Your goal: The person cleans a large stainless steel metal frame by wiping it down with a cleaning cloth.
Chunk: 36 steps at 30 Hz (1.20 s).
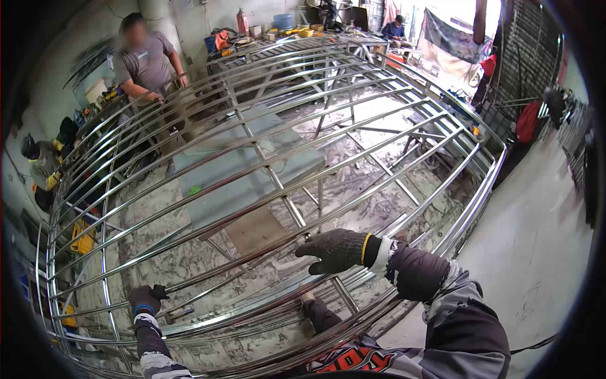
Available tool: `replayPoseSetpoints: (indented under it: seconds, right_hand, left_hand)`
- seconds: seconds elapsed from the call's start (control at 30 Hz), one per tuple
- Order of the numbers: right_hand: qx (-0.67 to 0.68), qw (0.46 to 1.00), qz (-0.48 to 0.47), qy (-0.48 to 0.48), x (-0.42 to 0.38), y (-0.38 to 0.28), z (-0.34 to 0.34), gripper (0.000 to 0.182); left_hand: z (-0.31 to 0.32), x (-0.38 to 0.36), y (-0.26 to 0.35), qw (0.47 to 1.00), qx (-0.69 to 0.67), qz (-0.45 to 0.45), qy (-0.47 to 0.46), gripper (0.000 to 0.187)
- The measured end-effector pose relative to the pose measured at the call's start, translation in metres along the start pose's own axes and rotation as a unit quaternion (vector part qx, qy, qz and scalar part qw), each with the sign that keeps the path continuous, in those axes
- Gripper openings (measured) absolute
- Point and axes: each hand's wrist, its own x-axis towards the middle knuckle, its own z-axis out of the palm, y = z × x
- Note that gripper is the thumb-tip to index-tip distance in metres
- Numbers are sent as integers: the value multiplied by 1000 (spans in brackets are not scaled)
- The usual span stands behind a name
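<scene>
A large grid of shiny metal tubes [271,175], like a grille or gate panel, spreads in front of me at about waist height. My left hand [146,298], in a dark glove, is closed around one of its near tubes at the lower left. My right hand [338,251], in a dark knit glove with a yellow cuff edge, is over a near tube beside a flat crossbar [287,205]. Its thumb and fingers are apart, and nothing shows between them. Whether its underside touches the tube cannot be made out.
A person in a grey shirt [148,63] stands at the far left side, hands near the grid. Another person [44,164] is low at the left. A third person [394,30] sits at the back. Grey sheets [252,164] lie beneath the grid; a cluttered bench [284,38] stands behind.
</scene>
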Motion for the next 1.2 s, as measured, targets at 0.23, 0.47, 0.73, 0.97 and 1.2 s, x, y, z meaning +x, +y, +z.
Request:
replayPoseSetpoints:
  seconds: [0.23,0.47,0.73,0.97,1.2]
  right_hand:
    - [-33,999,-38,5,-1,-3,5,50]
    - [104,985,-92,98,-2,-8,4,58]
    - [-54,996,-64,22,1,-15,6,47]
    - [12,991,-134,2,5,-27,18,47]
    - [6,989,-118,88,5,-19,15,42]
  left_hand:
    - [4,-11,17,996,6,3,83,37]
    - [-18,-12,57,999,-7,26,-24,31]
    - [-32,-18,91,996,-29,76,-22,26]
    - [-84,-64,216,914,-171,359,76,93]
    - [-90,-65,301,799,-213,530,190,80]
